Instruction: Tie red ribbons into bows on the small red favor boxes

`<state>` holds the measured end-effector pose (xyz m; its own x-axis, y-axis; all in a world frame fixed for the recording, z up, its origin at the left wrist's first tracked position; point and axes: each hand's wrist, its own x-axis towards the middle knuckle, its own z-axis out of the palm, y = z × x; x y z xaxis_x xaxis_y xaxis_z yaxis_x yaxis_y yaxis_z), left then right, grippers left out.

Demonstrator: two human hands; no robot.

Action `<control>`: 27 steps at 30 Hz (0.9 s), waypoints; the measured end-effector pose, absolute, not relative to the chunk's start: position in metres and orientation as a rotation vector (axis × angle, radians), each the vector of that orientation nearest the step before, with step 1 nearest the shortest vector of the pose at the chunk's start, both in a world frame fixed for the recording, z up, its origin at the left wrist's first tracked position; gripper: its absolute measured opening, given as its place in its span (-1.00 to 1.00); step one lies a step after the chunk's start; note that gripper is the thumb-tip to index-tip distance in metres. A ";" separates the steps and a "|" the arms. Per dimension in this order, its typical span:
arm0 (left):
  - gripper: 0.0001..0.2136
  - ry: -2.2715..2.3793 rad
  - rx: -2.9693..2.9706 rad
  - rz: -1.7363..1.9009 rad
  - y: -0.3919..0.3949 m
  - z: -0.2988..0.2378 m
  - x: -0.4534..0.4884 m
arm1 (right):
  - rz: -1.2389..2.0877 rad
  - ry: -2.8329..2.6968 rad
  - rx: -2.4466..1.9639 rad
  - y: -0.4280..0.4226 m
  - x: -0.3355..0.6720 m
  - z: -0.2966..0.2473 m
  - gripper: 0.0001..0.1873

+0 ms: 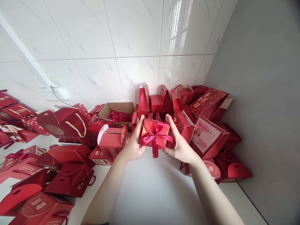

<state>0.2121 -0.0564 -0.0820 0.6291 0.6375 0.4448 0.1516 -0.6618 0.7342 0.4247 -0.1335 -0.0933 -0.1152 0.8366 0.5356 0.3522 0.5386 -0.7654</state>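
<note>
Between my two hands is a small red gift box (147,127), raised above the white tabletop. A dark pink ribbon (155,137) is tied round it in a bow, with the tails hanging over the front. My left hand (134,142) grips the box's left side, thumb along the upper edge. On the opposite side my right hand (178,145) holds it the same way, its thumb also pointing up. The fingers beneath and behind the box are partly hidden. Several red boxes stand just behind it, against the tiled wall.
Red gift boxes crowd both sides, including a dark red one with a rope handle (76,125) and one with a picture card (207,136). Behind, a brown carton (117,107) holds red ribbon bows (119,116). A grey wall (264,109) bounds the white table (152,193) at right.
</note>
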 end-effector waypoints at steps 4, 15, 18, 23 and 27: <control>-0.08 0.531 1.956 0.914 -0.052 -0.082 0.210 | 0.663 -1.557 -0.894 -0.132 0.424 -0.095 0.12; -0.49 0.755 1.275 0.802 -0.053 -0.088 0.230 | 1.101 -1.093 -0.870 -0.115 0.409 -0.108 -0.31; -0.48 0.722 1.094 0.794 -0.055 -0.087 0.234 | 1.194 -0.981 -0.834 -0.110 0.400 -0.115 -0.30; -0.49 0.683 0.914 0.801 -0.057 -0.084 0.236 | 1.252 -0.875 -0.802 -0.106 0.397 -0.117 -0.33; -0.51 0.671 0.943 0.764 -0.057 -0.083 0.234 | 1.294 -0.872 -0.802 -0.107 0.403 -0.112 -0.42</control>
